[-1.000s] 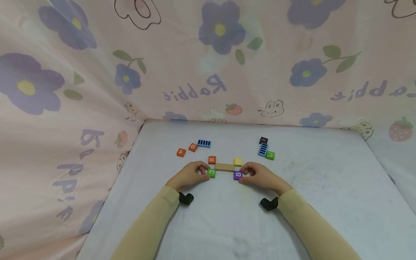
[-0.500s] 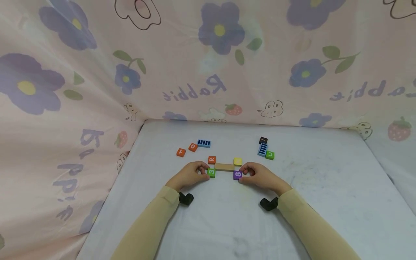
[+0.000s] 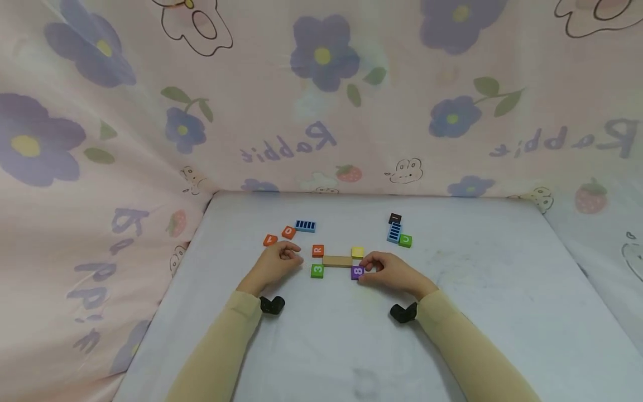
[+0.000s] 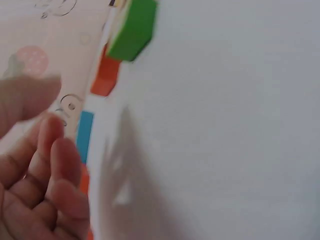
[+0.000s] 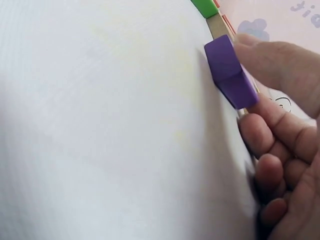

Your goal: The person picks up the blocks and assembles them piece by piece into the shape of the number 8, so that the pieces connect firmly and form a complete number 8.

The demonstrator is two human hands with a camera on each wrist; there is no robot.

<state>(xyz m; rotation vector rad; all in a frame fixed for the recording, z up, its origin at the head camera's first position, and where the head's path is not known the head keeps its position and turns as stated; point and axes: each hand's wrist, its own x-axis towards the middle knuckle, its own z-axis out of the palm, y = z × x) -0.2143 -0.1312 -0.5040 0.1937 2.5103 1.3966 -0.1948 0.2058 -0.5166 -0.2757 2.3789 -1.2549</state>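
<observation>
In the head view a flat wooden strip [image 3: 337,261] lies between small square blocks. To its left are an orange R block [image 3: 318,250] and a green 3 block [image 3: 317,271]; to its right, a yellow block [image 3: 358,252] and a purple 8 block [image 3: 357,272]. My right hand [image 3: 394,273] pinches the purple block at its right side, the thumb and a finger on it in the right wrist view. My left hand [image 3: 273,267] hovers left of the green block, fingers loosely bent, nothing between them. The left wrist view shows the green block [image 4: 134,30] apart from that hand.
Beyond my left hand lie orange blocks 1 [image 3: 270,240] and 0 [image 3: 288,232] and a blue striped block [image 3: 305,226]. At back right, a black block [image 3: 395,218], another blue striped block [image 3: 394,232] and a green block [image 3: 405,241] sit together. A flowered curtain [image 3: 382,128] borders the white table.
My left hand has let go of the green block and moved left, away from it. My right hand stays at the purple block. The head view has shifted slightly.
</observation>
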